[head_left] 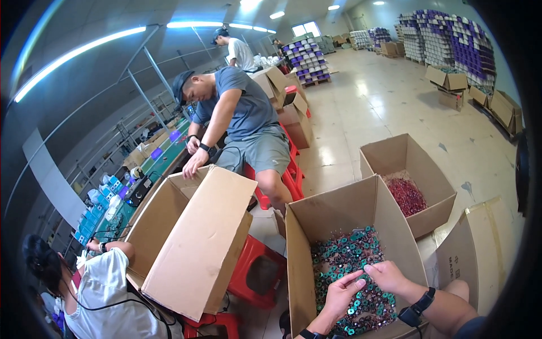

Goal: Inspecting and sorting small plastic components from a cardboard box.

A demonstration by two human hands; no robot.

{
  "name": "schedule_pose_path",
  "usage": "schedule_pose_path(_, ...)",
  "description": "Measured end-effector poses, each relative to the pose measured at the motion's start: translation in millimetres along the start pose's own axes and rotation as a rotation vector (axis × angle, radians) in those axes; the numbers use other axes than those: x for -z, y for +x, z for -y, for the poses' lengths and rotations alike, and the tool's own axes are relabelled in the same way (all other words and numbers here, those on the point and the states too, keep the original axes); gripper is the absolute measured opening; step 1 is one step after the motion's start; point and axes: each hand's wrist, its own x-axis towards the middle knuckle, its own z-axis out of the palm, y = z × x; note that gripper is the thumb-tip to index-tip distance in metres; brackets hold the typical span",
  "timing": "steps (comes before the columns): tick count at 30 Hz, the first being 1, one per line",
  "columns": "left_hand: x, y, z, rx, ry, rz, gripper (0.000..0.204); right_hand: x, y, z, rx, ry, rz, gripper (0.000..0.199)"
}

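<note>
My left hand (340, 295) and my right hand (389, 276) meet over an open cardboard box (333, 204), fingertips close together. Each hand is pinched closed, and whatever small piece sits between the fingers is too small to make out. Beneath them in the box lies a loose heap of small parts (345, 248): green ring-shaped pieces mixed with dark reddish ones. Dark bands circle both my wrists, and the right one carries a black block-shaped device.
Beyond it stands another cardboard box (440, 169) holding small red parts (404, 196). Left are a large open carton (200, 243) and a red stool (257, 274). A seated co-worker (240, 113) and another person (113, 288) work by the green bench (161, 164).
</note>
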Motion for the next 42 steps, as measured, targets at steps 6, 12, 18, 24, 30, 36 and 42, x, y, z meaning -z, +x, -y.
schedule_pose_path(6, -2.9, -3.8, -4.0, 0.019, -0.041, 0.019, 0.034, -6.5, -5.2, 0.7, 0.099, -0.003, -0.122, 0.034)
schedule_pose_path(12, -3.2, -6.8, -4.9, 0.008, 0.107, -0.025, 0.035, -8.4, -15.4, 14.5, 0.161, -0.068, -0.184, 0.03)
schedule_pose_path(18, -1.8, -5.2, -8.4, 0.022, 0.109, -0.039, 0.033, -11.3, -15.7, 16.6, 0.226, -0.176, -0.233, 0.03)
schedule_pose_path(24, -0.4, 0.8, -6.8, 0.029, 0.079, -0.014, 0.035, -14.4, -16.5, 8.5, 0.304, -0.274, -0.245, 0.029)
schedule_pose_path(30, 0.9, -0.5, 0.4, -0.034, 0.064, 0.01, 0.034, -15.2, -15.5, 4.2, 0.242, -0.123, -0.244, 0.031)
schedule_pose_path(36, -4.8, 1.3, -2.5, 0.028, 0.116, -0.013, 0.033, -14.8, -15.2, -3.2, 0.164, -0.168, -0.312, 0.026)
schedule_pose_path(42, 6.4, -8.8, -6.0, -0.041, -0.068, -0.048, 0.032, -21.3, -10.1, -4.0, 0.233, -0.213, -0.226, 0.029)
